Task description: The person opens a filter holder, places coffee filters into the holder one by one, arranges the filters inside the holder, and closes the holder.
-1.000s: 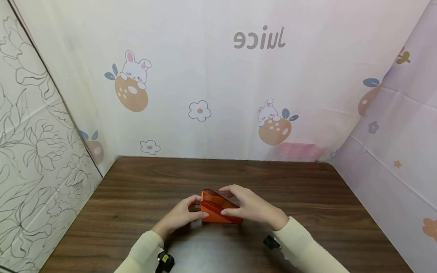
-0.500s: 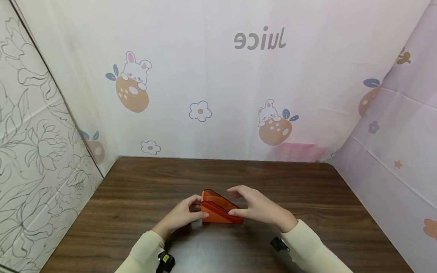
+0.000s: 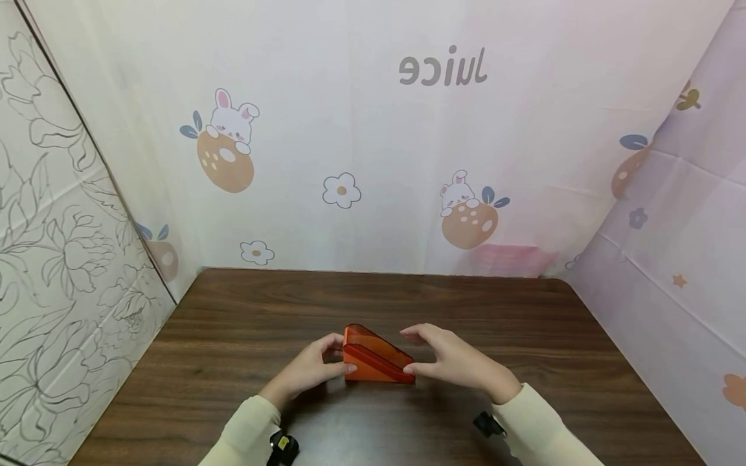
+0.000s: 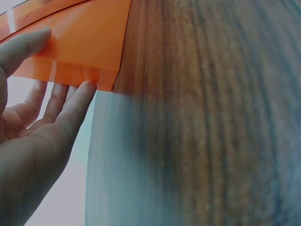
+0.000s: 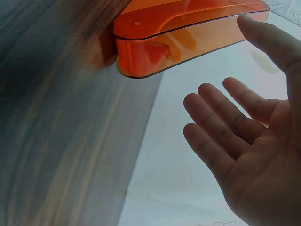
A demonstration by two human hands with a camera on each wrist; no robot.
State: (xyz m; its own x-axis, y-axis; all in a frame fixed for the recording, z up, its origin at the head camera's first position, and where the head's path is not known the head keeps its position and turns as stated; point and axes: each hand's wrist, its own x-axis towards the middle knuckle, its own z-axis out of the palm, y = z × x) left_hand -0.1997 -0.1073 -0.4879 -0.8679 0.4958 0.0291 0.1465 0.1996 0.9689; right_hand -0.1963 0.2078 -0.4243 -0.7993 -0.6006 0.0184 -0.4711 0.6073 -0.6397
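Note:
An orange wedge-shaped plastic box (image 3: 370, 366) with a see-through top part stands on the table, its tall end to the left and its slope falling to the right. At the tall end my left hand (image 3: 315, 362) holds it, the thumb on its near face and the fingers round the end and behind. In the left wrist view, the thumb lies flat on the orange box (image 4: 89, 42). My right hand (image 3: 460, 362) is by the low end with fingers spread loosely. Its thumb tip appears at the orange box's edge (image 5: 188, 40); contact cannot be told.
The dark wood table (image 3: 262, 304) reaches back to a printed curtain (image 3: 396, 142) with rabbits and flowers. A line-drawn floral cloth (image 3: 64, 246) hangs on the left, another printed cloth (image 3: 688, 226) on the right. A black wrist camera (image 3: 488, 424) hangs under the right sleeve.
My right hand has slid rightward along the slope, from over the middle of the orange box to its low end. The left hand and the box have stayed in place.

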